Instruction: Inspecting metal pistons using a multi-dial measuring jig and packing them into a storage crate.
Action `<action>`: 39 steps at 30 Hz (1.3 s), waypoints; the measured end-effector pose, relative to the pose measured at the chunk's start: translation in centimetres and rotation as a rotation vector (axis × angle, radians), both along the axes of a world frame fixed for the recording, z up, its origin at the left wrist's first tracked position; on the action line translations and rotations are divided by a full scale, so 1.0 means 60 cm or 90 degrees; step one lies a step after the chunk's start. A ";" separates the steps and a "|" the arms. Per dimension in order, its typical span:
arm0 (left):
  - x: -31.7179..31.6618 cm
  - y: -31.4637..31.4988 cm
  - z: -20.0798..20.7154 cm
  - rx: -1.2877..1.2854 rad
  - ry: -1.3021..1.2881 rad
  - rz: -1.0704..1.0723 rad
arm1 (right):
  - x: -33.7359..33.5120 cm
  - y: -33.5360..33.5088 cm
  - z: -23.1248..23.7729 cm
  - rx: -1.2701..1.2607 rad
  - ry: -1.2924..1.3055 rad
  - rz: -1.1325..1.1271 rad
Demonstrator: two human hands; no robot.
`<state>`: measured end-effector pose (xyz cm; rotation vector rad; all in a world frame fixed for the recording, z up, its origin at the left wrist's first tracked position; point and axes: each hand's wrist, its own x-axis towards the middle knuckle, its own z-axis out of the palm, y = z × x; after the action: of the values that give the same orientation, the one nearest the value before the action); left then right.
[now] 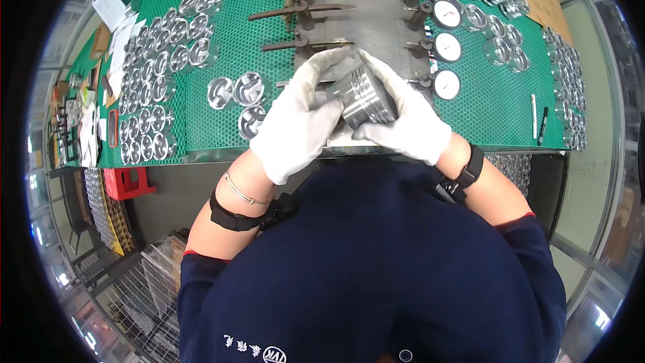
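Observation:
Between my two white-gloved hands is a shiny metal piston (365,99), tilted, with ring grooves around its side. My left hand (295,117) grips it from the left, thumb pressed to its side. My right hand (410,117) wraps its right side and lower edge. The piston is above the near edge of a steel measuring plate (379,13). Close to my left hand, three pistons stand on the green mat, one of them a piston (249,88) with its hollow side up.
Dial gauges (447,47) line the plate's right side, clamp rods (302,13) its left. Rows of pistons (161,87) cover the mat's left, with more pistons (497,50) at right. A marker (543,126) lies near the right edge. A red stool (127,183) stands below the table.

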<state>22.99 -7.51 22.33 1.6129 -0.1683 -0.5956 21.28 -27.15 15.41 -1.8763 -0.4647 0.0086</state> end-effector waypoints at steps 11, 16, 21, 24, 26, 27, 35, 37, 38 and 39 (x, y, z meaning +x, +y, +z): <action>0.020 -0.073 -0.128 0.440 -0.621 -0.166 | -0.026 -0.064 -0.009 -0.330 -0.096 -0.093; 0.036 -0.082 -0.137 0.434 -0.586 -0.202 | -0.064 -0.089 -0.010 0.110 0.585 -0.105; 0.061 -0.094 -0.146 0.378 -0.534 -0.209 | -0.076 -0.078 -0.060 0.206 0.484 -0.132; 0.063 -0.096 -0.155 0.399 -0.545 -0.185 | -0.072 -0.075 -0.042 0.209 0.506 -0.128; 0.064 -0.097 -0.155 0.382 -0.534 -0.179 | -0.071 -0.075 -0.033 0.240 0.554 -0.124; 0.064 -0.097 -0.155 0.367 -0.522 -0.172 | -0.071 -0.076 -0.033 0.247 0.574 -0.117; 0.064 -0.098 -0.163 0.364 -0.565 -0.158 | -0.070 -0.075 -0.036 0.243 0.550 -0.112; 0.066 -0.099 -0.164 0.365 -0.578 -0.155 | -0.067 -0.078 -0.036 0.204 0.596 -0.105; 0.066 -0.099 -0.163 0.366 -0.579 -0.156 | -0.066 -0.080 -0.044 0.205 0.597 -0.105; 0.066 -0.099 -0.162 0.365 -0.581 -0.156 | -0.066 -0.081 -0.057 0.146 0.519 -0.114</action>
<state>26.95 -13.46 12.60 2.3549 -0.9463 -0.0289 17.33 -31.99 12.01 -1.5198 0.2553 0.5549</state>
